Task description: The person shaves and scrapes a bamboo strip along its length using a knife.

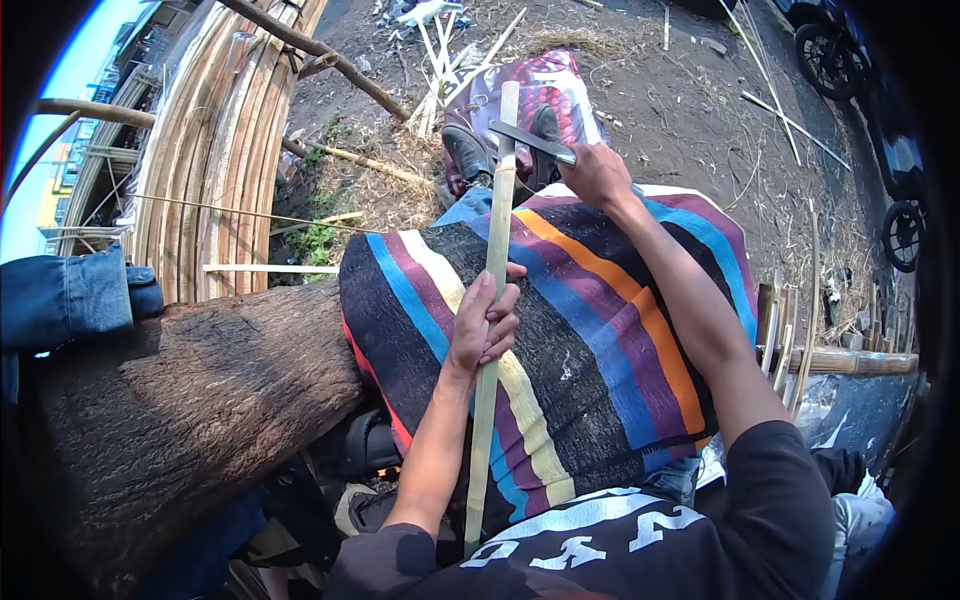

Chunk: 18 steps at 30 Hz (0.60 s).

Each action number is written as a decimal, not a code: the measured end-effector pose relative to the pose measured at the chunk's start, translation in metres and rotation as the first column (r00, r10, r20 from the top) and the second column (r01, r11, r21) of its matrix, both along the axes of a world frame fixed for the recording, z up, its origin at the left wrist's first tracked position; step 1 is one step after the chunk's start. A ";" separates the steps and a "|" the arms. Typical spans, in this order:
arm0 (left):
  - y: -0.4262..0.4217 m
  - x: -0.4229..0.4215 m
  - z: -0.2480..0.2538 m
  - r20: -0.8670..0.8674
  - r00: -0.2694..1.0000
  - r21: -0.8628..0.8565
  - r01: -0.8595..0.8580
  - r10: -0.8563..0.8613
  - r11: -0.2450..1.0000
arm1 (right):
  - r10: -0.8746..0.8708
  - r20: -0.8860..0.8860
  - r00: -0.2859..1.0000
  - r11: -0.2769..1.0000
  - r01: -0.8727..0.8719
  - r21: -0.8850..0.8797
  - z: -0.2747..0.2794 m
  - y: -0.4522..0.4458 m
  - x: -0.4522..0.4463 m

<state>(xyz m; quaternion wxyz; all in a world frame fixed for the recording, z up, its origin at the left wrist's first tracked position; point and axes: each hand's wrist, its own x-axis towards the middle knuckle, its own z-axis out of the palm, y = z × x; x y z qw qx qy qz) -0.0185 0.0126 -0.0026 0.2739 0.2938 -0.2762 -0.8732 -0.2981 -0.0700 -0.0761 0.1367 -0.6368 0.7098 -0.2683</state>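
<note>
The left hand (486, 320) wraps a bamboo strip (502, 220), presumably steadying it, while ahead the right hand (597, 176) grips a knife (532, 138) across it, exact contact hard to tell.

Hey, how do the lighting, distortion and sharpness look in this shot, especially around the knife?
Head view: bright sunlight, with a pale sky at far left and deep shade under the log; head view: wide-angle warping and dark corners, with the stacked strips appearing bowed; head view: the knife and left hand look fairly sharp, with no obvious motion blur.
</note>
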 end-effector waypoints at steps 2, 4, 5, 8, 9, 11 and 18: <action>-0.001 0.001 0.001 0.008 1.000 0.008 -0.005 0.005 1.000 | -0.115 0.003 0.993 0.993 0.114 0.036 -0.002 -0.004 -0.006; -0.002 0.002 -0.001 -0.007 1.000 0.026 -0.028 0.028 0.999 | -0.002 -0.024 1.000 0.998 0.004 0.060 0.021 0.013 0.007; -0.003 0.001 -0.002 -0.029 0.999 0.032 -0.022 0.023 0.999 | 0.133 -0.090 0.987 0.989 -0.126 0.082 0.020 0.017 0.012; -0.002 0.000 -0.002 -0.040 0.999 0.026 -0.003 0.004 1.000 | 0.230 -0.099 0.968 0.969 -0.218 0.116 0.008 0.014 0.010; -0.003 0.000 -0.003 -0.017 1.000 0.030 -0.008 0.009 1.000 | 0.133 -0.063 0.989 0.989 -0.129 0.073 0.000 0.007 0.004; -0.006 0.001 -0.003 -0.024 1.000 0.032 -0.019 0.020 0.999 | 0.042 -0.043 0.998 0.999 -0.043 -0.022 -0.002 0.001 0.004; -0.001 0.002 -0.007 -0.056 0.998 0.102 -0.003 0.009 0.995 | -0.096 -0.005 0.995 0.988 0.095 -0.121 -0.011 -0.010 -0.002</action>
